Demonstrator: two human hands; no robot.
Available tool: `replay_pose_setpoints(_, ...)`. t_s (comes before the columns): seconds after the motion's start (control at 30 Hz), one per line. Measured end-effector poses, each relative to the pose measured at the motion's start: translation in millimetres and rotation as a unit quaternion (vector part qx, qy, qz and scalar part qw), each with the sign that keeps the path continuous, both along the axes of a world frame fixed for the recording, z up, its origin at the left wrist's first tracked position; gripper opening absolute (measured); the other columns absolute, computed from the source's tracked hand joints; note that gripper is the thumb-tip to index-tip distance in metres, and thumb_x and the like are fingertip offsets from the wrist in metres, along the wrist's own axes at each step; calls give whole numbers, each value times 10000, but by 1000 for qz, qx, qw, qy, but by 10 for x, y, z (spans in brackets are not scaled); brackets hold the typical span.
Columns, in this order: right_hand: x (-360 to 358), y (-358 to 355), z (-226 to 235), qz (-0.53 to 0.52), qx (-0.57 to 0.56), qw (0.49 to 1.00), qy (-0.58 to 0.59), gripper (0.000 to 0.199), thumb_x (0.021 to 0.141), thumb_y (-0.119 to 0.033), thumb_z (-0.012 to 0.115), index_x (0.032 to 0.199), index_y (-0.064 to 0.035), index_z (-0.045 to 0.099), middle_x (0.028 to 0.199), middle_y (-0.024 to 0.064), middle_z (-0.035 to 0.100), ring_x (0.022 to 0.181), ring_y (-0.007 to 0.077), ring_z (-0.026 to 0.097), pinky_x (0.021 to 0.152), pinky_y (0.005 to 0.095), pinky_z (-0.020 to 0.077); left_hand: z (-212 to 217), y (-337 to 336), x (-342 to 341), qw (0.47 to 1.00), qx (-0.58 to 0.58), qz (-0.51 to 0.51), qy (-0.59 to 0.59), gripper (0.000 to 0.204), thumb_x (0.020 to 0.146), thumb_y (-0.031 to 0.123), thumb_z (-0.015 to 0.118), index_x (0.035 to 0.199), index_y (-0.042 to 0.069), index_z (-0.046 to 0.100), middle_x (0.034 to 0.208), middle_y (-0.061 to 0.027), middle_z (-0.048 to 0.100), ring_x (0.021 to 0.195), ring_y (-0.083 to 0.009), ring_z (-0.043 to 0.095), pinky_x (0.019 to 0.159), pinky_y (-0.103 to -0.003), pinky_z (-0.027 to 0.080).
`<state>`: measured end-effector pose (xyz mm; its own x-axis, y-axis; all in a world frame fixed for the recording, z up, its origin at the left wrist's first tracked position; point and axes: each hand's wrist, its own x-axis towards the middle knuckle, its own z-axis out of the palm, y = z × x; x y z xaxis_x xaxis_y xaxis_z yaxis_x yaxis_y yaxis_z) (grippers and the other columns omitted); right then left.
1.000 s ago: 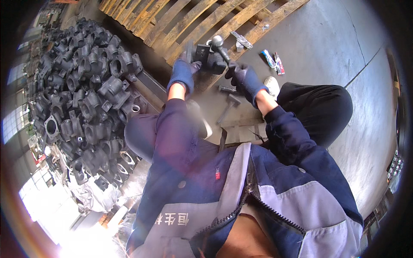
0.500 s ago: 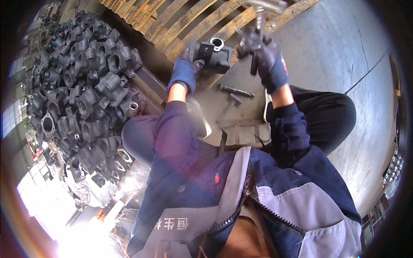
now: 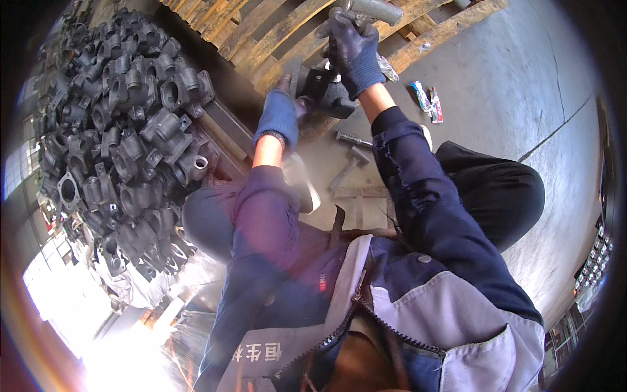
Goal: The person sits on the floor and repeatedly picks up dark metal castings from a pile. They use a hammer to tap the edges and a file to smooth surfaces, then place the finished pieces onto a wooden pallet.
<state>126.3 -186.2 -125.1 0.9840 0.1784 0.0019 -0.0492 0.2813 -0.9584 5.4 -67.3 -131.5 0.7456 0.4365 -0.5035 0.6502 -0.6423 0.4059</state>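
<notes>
My left hand (image 3: pixel 279 114), in a dark-coated glove with a blue cuff, is closed on the near left side of a dark cast-metal housing (image 3: pixel 334 101). My right hand (image 3: pixel 354 49), gloved alike, is closed round a hammer, whose metal head (image 3: pixel 377 10) sticks out beyond the fist. That fist is above the housing and hides most of its round, light-rimmed opening. Whether the hand touches the housing, I cannot tell. Below, on the floor between my legs, lie a metal rod (image 3: pixel 354 139) and a T-shaped tool (image 3: pixel 351 167).
A large heap of similar dark castings (image 3: pixel 124 144) rises at the left, beside a metal beam (image 3: pixel 225 130). A wooden pallet (image 3: pixel 287 39) lies ahead. Blue-white and red small packs (image 3: pixel 428 101) lie on the concrete floor (image 3: pixel 490 85) at the right.
My right hand has swung left with the hammer, from right of the housing to above it. The small packs on the floor have come into full view. My left hand keeps its grip.
</notes>
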Motion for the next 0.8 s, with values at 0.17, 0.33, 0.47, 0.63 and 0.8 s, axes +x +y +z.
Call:
replay_pose_setpoints(0.17,-11,-45,374,56,-61,973,-216,183,888,-162,620,956,0,671,749,20,620,611,93,575,550,256,471,-265,199,-190,997,-29,25,-64,769,687,207,816,1324,19,428,1138,-195,631,1045,-283,612,913,-340,463)
replay_pose_setpoints(0.33,-103,-67,82,-15,-14,995,-96,154,891,-161,614,873,-10,633,733,-32,585,718,54,515,639,275,454,-48,44,-41,999,-18,8,-26,785,709,211,783,1373,60,394,1151,-240,607,1047,-361,607,894,-387,482)
replay_pose_setpoints(0.47,-86,-82,90,68,8,997,-28,139,899,-142,598,900,-4,616,815,-10,615,747,59,532,640,265,455,-237,194,-139,997,-46,7,-66,777,710,231,785,1371,81,404,1153,-235,608,1051,-359,605,890,-392,485)
replay_pose_setpoints(0.63,-130,-124,-150,51,-71,982,-167,255,953,-214,520,1075,-10,612,1075,85,631,882,124,592,707,290,490,-367,217,-153,996,-63,25,-51,765,707,238,791,1358,85,420,1144,-224,616,1044,-353,608,891,-386,487)
replay_pose_setpoints(0.8,-54,-150,-61,30,-144,970,-193,249,929,-235,568,1007,-18,658,1085,100,643,897,159,615,700,303,490,-197,99,-131,999,-31,-16,-35,753,712,240,792,1352,84,427,1152,-214,617,1052,-354,604,915,-383,475)
